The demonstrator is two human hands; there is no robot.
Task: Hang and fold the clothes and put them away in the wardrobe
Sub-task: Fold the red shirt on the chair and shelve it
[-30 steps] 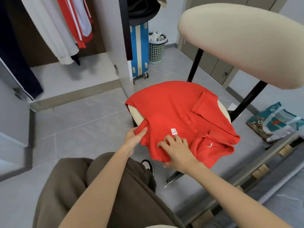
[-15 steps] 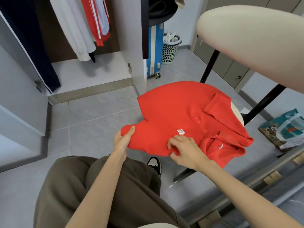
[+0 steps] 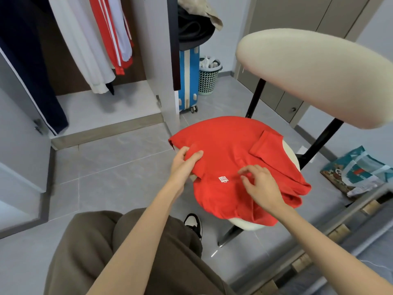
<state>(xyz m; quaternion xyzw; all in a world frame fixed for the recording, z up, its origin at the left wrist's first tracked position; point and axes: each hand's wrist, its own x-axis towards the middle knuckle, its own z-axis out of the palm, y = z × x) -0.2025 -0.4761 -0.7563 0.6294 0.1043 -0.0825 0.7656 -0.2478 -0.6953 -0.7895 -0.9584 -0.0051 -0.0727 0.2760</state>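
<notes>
A red polo shirt (image 3: pixel 229 150) lies folded on the cream seat of a chair (image 3: pixel 244 223), collar toward the right and a small white label near its front edge. My left hand (image 3: pixel 184 165) grips a folded-in piece of the shirt at its left side, thumb on top. My right hand (image 3: pixel 260 185) hovers over the shirt's front part, fingers loosely spread, just right of the label; whether it touches the cloth is unclear. The open wardrobe (image 3: pixel 102 107) stands at the back left with clothes hanging in it.
The chair's cream backrest (image 3: pixel 314 75) looms at the upper right. A blue suitcase (image 3: pixel 188 81) and a mesh basket (image 3: pixel 209 76) stand beside the wardrobe. A printed bag (image 3: pixel 357 171) lies on the floor at right. My brown-trousered legs (image 3: pixel 127 252) fill the foreground.
My left hand carried the shirt's left sleeve part inward and up onto the shirt. My right hand lifted off the front hem and opened. The view shifted left.
</notes>
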